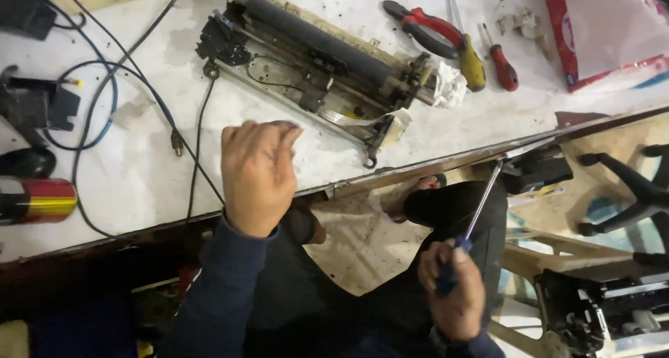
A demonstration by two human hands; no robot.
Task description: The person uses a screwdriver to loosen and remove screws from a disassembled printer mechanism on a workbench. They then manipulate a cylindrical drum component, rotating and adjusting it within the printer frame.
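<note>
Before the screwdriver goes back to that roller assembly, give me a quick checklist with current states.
1. Blue-handled screwdriver gripped in right hand: ok.
2. Left hand free, holding nothing: ok.
3. Roller assembly lying fully on the white table: ok.
4. Black cable clear of the assembly: not ok, it runs up to its left end.
5. Red pliers and spare screwdrivers on the table beside the assembly: ok.
6. Which screw comes next: cannot tell.

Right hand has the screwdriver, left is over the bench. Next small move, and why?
Probably bring the screwdriver up to the roller assembly. The right hand holds it below the table edge, tip short of the bench, while the left hand hangs loosely curled and empty just in front of the assembly, free to steady it.
</note>
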